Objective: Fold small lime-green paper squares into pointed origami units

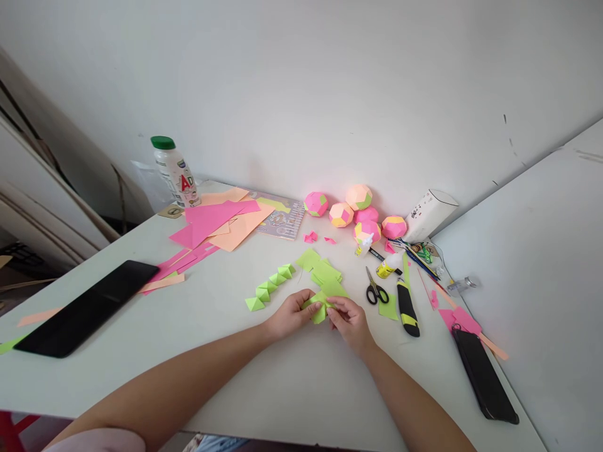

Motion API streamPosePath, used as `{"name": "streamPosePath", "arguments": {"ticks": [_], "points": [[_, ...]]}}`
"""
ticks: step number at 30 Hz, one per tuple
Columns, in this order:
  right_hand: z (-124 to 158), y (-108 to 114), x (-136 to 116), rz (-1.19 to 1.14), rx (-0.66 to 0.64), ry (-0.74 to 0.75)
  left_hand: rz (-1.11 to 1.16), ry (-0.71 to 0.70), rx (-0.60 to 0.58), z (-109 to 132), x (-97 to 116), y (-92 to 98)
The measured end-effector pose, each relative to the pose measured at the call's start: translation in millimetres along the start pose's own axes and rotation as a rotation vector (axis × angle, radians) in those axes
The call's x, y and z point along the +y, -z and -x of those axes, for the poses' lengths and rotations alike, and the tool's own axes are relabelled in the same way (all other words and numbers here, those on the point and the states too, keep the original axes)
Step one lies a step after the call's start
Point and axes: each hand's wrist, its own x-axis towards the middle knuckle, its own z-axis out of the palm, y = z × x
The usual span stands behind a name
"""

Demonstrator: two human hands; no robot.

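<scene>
Near the middle of the table (235, 389), we have a green piece (319, 314) pinched at both sides, creases showing on it! Our left hand (293, 314) grips one side, thumb on top; our right hand (351, 323) has the other, fingers closed on the paper and thumb close in. Both grips are narrow, with the piece between them.

Just beyond our fingertips, loose green sheets (325, 273) overlap on the tabletop. Off our left hand, a slanting row of folded green units (271, 285)! Off our right, scissors (372, 284) lie blades away from us, next to a green square (389, 307), and then comes the knife (407, 307), black and lime.

Further out we spot two glue bottles, one tipped over (386, 266), the other behind it (362, 246). And against the wall (301, 94), six paper balls (316, 204) in pink, peach, yellow and green, some of them piled up!

Over to our left: pink and peach sheets (211, 223) partly over a notebook (287, 220), a green-capped bottle (176, 176) behind, a black tablet (89, 307) nearer us. Far right, a dark phone (485, 375) lies by the table's edge, pink scraps (466, 321) at its top end.
</scene>
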Motion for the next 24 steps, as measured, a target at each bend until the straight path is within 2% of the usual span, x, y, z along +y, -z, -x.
{"name": "streamPosePath", "arguments": {"ticks": [6, 11, 16, 24], "points": [[-0.5, -0.9, 0.7, 0.007, -0.001, 0.009, -0.012, 0.011, 0.007, 0.9, 2.1, -0.7], [1.4, -2.9, 2.6, 0.06, -0.032, 0.072, -0.032, -0.008, 0.025, -0.1, -0.8, -0.9], [3.0, -3.9, -5.0, 0.078, -0.069, 0.064, -0.035, -0.019, 0.044, -0.7, -4.5, -2.3], [3.8, -5.8, -14.5, 0.287, -0.103, 0.149, -0.225, -0.107, 0.029, 1.3, -7.4, -2.1]]}}
